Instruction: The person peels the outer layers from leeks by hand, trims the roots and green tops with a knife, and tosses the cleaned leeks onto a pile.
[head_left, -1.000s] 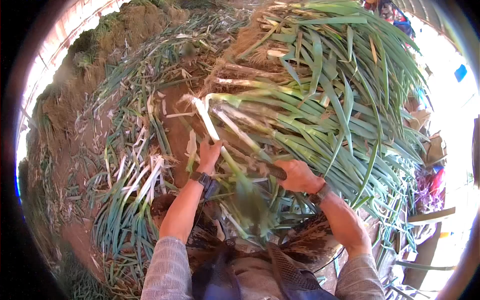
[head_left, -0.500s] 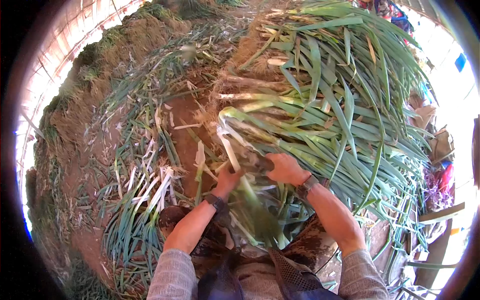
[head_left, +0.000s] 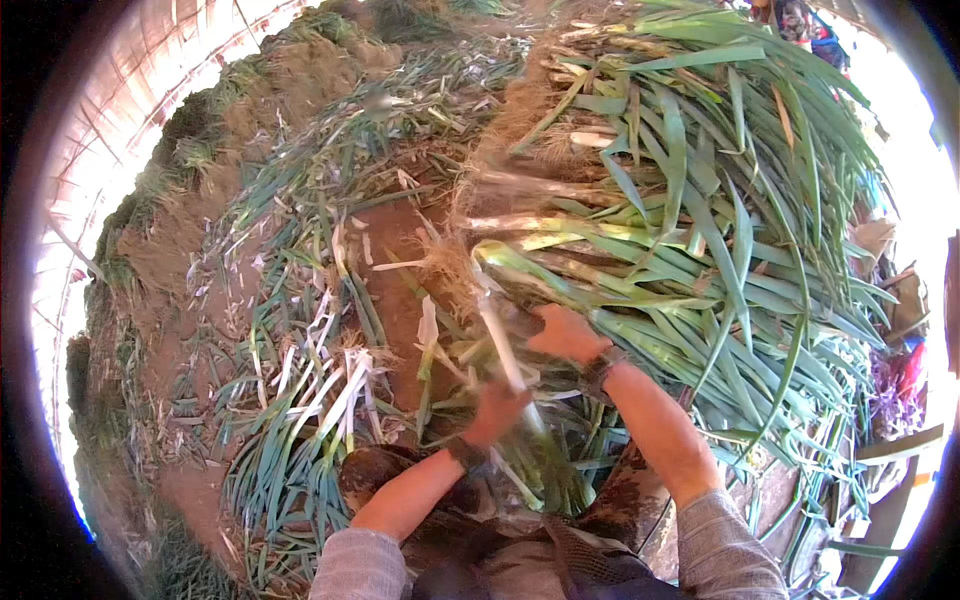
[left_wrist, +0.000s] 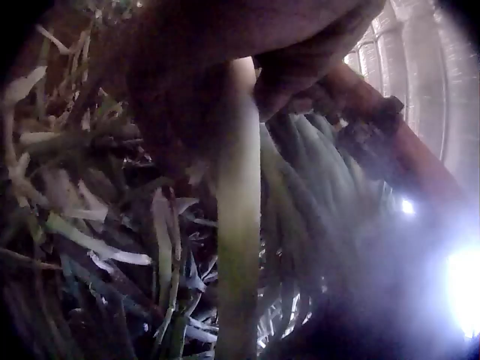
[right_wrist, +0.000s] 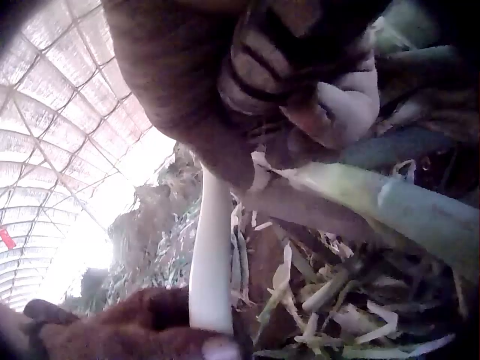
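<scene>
My left hand grips the pale shaft of a green onion, its root end pointing away from me and its leaves toward my lap. In the left wrist view the onion's shaft runs down from the fingers. Close to the root end, my right hand has its fingers curled round a dark handle, whose far end is hidden. The right wrist view shows the white shaft between both hands, its top reaching the right fingertips.
A large heap of green onions lies to the right, roots facing left. A smaller bunch of white-stemmed onions lies at the left. Leaf scraps litter the brown ground, and cut roots are banked far left.
The left hand has moved toward my body and a little right, drawing the onion with it. The right hand has shifted left and forward toward the root end. The head view has turned slightly.
</scene>
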